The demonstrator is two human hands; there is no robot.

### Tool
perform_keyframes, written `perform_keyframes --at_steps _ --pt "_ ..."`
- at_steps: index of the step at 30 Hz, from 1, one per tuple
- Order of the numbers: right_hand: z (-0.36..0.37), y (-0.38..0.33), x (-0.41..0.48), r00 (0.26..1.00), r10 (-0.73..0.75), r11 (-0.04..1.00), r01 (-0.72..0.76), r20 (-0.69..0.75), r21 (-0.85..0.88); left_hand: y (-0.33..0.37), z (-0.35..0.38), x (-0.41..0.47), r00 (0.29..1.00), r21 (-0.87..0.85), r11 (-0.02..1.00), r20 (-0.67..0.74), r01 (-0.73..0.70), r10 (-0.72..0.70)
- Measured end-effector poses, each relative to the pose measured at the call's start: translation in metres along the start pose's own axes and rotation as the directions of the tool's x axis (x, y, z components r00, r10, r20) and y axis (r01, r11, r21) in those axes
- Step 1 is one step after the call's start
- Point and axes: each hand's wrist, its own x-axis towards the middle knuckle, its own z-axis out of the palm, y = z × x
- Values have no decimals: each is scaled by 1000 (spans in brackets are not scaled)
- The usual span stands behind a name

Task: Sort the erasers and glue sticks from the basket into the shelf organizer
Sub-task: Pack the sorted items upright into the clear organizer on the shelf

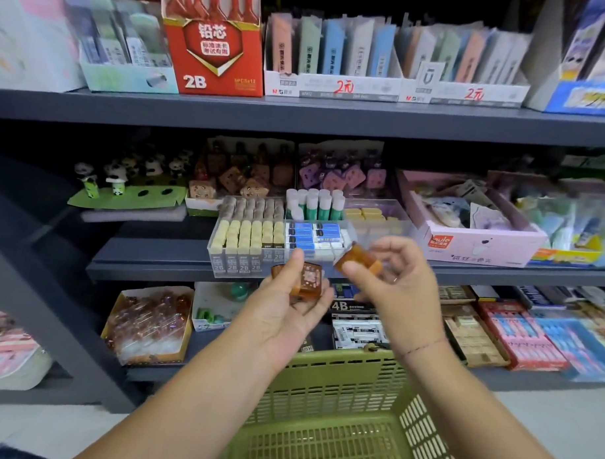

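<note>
Gripping an amber-brown square eraser (pixel 308 281) in your left hand (pixel 281 318), pinching a second amber eraser (pixel 356 260) in your right hand (pixel 402 284); clear plastic shelf organizer (pixel 238 273) is straight ahead, right one's closer.

A dark grey shelf (pixel 298 116) shows three boards. The top one holds a red box (pixel 211 61) beside white trays (pixel 333 88) of packets. The middle one carries a panda stand (pixel 124 195), a clear organizer (pixel 245 270) and a pink box (pixel 472 249). The lowest holds a yellow box (pixel 184 331).
</note>
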Motion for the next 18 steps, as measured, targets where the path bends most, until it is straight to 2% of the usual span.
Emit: perform_keyframes --at_steps 2,4,6,8,9,12,18 --pt "-19 -7 34 1000 -9 994 9 7 -107 8 -3 1 999 -6 1000 -43 -9 8" --pt "-37 -9 73 998 -57 937 60 20 -344 14 -5 2 998 -11 1000 -56 -10 9" --pt "-49 -8 106 989 -95 736 147 114 -661 16 -7 2 998 -21 1000 -64 -7 5" --pt "-53 -3 127 970 -25 518 220 243 -826 17 -8 2 998 -21 1000 -65 -7 5" --pt "-53 1 132 955 30 473 245 294 -846 17 -8 3 998 -16 1000 -63 -7 6" --pt "-53 18 139 914 127 465 289 385 -837 19 -8 4 998 -3 1000 -65 -11 10" --pt "-48 31 145 887 191 468 294 420 -833 19 -13 5 998 44 999 -68 13 -10"
